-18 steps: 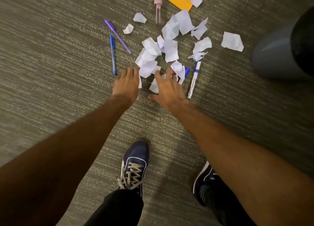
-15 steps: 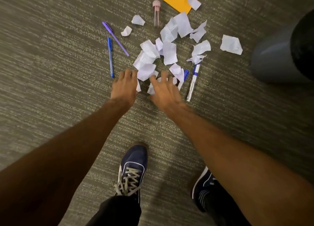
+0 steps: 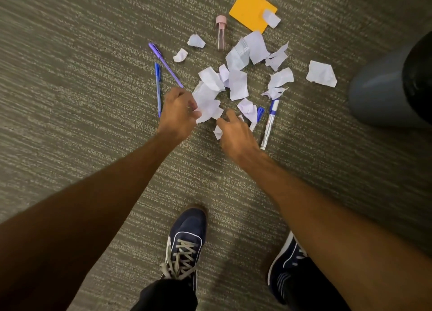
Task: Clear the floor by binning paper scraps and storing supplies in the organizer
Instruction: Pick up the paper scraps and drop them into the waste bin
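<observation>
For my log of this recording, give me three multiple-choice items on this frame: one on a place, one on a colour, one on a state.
1. Where does the grey bin stand?
A. right edge
B. left edge
C. between the shoes

2. What colour is the square pad?
A. green
B. orange
C. red

3. What is the left hand doing?
A. lying flat
B. holding a pen
C. pinching a paper scrap

Answers: 1 A, it fills the right side; 2 B, it is plainly orange; 3 C, its fingers close on the white scrap.

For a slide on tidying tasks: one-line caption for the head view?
Left hand pinches a paper scrap while right hand reaches beside it, pens scattered on carpet.
</observation>
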Action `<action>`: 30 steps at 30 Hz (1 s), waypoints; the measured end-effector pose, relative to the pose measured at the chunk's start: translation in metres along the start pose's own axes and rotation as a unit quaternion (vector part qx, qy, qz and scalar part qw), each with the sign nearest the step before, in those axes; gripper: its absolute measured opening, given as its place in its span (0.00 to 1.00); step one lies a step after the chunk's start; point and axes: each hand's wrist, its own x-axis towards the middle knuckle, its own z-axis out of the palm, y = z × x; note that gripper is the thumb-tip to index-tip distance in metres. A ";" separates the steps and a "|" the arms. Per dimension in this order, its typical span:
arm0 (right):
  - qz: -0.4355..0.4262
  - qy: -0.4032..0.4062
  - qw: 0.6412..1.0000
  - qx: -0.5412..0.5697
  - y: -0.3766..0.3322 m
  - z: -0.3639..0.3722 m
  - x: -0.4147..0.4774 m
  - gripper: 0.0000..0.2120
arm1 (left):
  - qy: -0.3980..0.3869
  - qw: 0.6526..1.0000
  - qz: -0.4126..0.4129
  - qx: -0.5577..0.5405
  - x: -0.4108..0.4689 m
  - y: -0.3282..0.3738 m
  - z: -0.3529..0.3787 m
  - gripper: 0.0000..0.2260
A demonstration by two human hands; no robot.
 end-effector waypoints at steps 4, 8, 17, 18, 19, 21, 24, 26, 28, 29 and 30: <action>-0.006 0.009 1.000 0.025 0.002 0.000 -0.002 0.18 | -0.029 0.999 -0.005 -0.022 0.018 0.007 0.009 0.08; -0.012 0.018 0.999 0.048 0.003 0.003 -0.006 0.20 | 0.013 0.999 -0.039 -0.015 0.020 0.014 0.026 0.08; 0.014 0.073 0.983 0.170 0.009 0.009 -0.008 0.10 | 0.082 0.974 -0.177 -0.117 0.021 0.029 0.036 0.22; 0.025 0.082 0.979 0.187 0.010 0.007 -0.009 0.08 | 0.076 0.971 -0.184 -0.134 0.020 0.030 0.033 0.23; 0.035 0.088 0.974 0.206 0.012 0.005 -0.009 0.06 | 0.067 0.969 -0.189 -0.146 0.018 0.031 0.030 0.23; 0.052 0.099 0.962 0.249 0.013 -0.001 -0.012 0.06 | 0.048 0.968 -0.199 -0.149 0.014 0.034 0.023 0.20; 0.075 0.112 0.941 0.311 0.012 -0.017 -0.018 0.08 | 0.027 0.959 -0.218 -0.177 0.002 0.041 0.011 0.19; 0.102 0.120 0.923 0.351 0.011 -0.032 -0.025 0.09 | 0.013 0.953 -0.216 -0.210 -0.009 0.050 -0.002 0.19; 0.131 0.126 0.899 0.397 0.009 -0.050 -0.033 0.10 | 0.006 0.952 -0.203 -0.229 -0.020 0.062 -0.016 0.19; 0.145 0.127 0.886 0.423 0.010 -0.060 -0.038 0.10 | 0.007 0.950 -0.199 -0.240 -0.025 0.070 -0.023 0.18; 0.157 0.129 0.873 0.444 0.011 -0.071 -0.043 0.10 | 0.008 0.948 -0.196 -0.251 -0.029 0.079 -0.031 0.18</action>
